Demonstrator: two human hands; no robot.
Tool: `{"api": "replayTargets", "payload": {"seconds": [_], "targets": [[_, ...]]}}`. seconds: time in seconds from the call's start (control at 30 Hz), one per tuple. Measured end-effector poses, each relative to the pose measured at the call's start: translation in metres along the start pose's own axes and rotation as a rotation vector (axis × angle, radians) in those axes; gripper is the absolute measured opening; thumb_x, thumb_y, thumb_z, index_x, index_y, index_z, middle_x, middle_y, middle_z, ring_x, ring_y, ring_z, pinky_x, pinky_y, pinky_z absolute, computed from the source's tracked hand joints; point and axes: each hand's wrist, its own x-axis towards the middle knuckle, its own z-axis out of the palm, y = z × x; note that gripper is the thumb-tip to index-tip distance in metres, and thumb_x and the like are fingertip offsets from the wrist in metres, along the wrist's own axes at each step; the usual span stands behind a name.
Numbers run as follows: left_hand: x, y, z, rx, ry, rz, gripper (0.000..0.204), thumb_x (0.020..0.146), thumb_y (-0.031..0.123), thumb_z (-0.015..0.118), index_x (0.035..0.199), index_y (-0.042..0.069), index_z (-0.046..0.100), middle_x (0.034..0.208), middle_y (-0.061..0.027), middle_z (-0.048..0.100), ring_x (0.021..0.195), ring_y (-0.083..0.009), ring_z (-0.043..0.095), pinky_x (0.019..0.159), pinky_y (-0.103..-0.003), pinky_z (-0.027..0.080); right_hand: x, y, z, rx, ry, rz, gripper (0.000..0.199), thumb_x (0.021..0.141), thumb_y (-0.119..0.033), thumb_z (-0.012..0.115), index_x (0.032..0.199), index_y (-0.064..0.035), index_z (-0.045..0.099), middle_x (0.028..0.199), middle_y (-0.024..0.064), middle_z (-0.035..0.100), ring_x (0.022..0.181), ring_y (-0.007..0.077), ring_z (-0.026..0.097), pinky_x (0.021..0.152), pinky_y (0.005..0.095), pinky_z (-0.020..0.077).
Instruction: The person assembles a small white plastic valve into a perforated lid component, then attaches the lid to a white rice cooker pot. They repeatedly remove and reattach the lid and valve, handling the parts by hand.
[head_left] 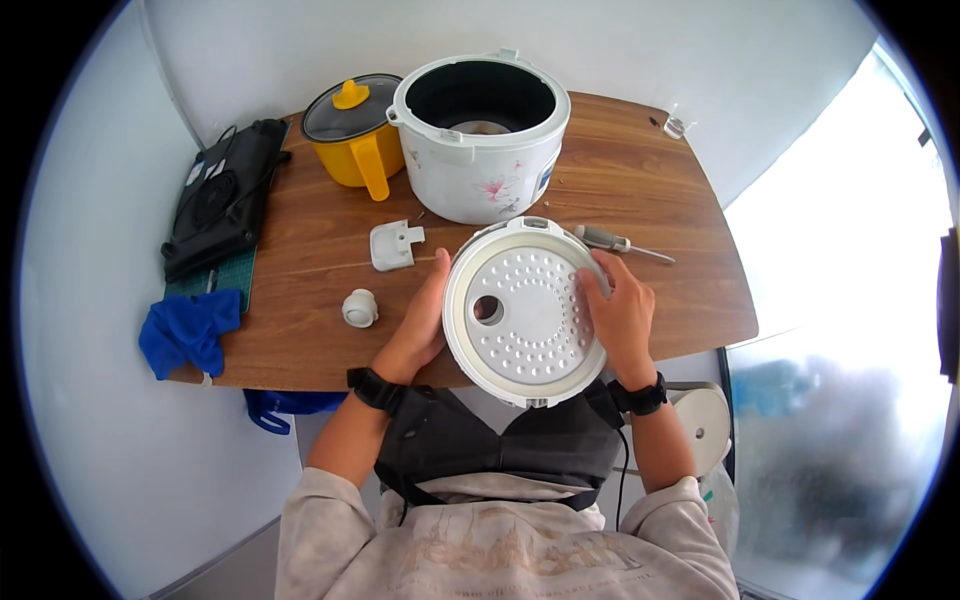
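Observation:
I hold a round white rice-cooker lid (pixel 520 345) over the near edge of the wooden table (pixel 620 190), its inner perforated metal plate facing up. My left hand (pixel 420 325) grips the lid's left rim. My right hand (pixel 620 315) grips the right rim, fingers lying on the perforated plate. Behind the lid stands the open white rice cooker body (pixel 480 165) with a flower print.
A screwdriver (pixel 615 240) lies right of the cooker. A white plastic bracket (pixel 392 246) and a small white cap (pixel 360 308) lie left of the lid. A yellow pot with a glass lid (pixel 352 135), a black pad (pixel 222 195) and a blue cloth (pixel 190 330) are at the left.

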Motion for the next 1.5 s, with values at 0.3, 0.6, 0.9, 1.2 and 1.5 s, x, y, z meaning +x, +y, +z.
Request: {"api": "replayTargets", "payload": {"seconds": [0.3,0.6,0.9,1.2,1.5], "targets": [[-0.002,-0.002,0.004,0.034,0.029,0.009,0.061,0.104,0.059,0.036,0.122,0.007,0.062,0.094,-0.0010,0.066,0.076,-0.0089,0.058,0.069,-0.025,0.051,-0.001,0.001,0.002,0.091,0.165,-0.062,0.012,0.088,-0.013,0.069,0.099,-0.0075,0.071,0.092,0.0087,0.071,0.081,0.0289,0.068,0.072,0.0368,0.0526],[0.001,0.000,0.000,-0.020,0.023,-0.028,0.061,0.104,0.059,0.037,0.121,0.007,0.063,0.095,-0.0010,0.067,0.076,-0.0087,0.060,0.067,-0.024,0.052,0.006,-0.012,-0.004,-0.022,0.044,-0.018,0.017,0.084,-0.021,0.073,0.091,-0.0066,0.066,0.087,0.0052,0.065,0.089,0.0259,0.065,0.075,0.0377,0.0509],[-0.009,0.014,0.022,-0.039,0.058,-0.017,0.053,0.105,0.053,0.040,0.119,0.006,0.062,0.092,-0.0033,0.064,0.080,-0.0116,0.060,0.074,-0.028,0.051,0.008,-0.006,0.001,-0.150,0.045,-0.155,0.013,0.087,-0.016,0.070,0.094,-0.0058,0.066,0.087,0.0067,0.066,0.083,0.0267,0.065,0.073,0.0382,0.0512],[-0.002,0.008,0.001,-0.045,-0.037,-0.002,0.039,0.105,0.045,0.048,0.124,0.011,0.055,0.111,-0.0012,0.063,0.101,-0.0090,0.061,0.086,-0.028,0.052,0.005,0.009,0.004,0.050,0.036,0.018,0.016,0.083,-0.011,0.071,0.096,-0.0013,0.070,0.078,0.0068,0.064,0.066,0.0173,0.059,0.067,0.0301,0.0493],[0.000,0.007,0.000,-0.048,-0.008,-0.001,0.037,0.106,0.044,0.046,0.123,0.012,0.052,0.108,-0.0006,0.060,0.099,-0.0086,0.058,0.088,-0.028,0.049,0.011,0.009,0.006,0.125,0.096,-0.056,0.013,0.080,-0.006,0.073,0.091,-0.0001,0.072,0.074,0.0049,0.061,0.061,0.0121,0.053,0.058,0.0273,0.0443]]}}
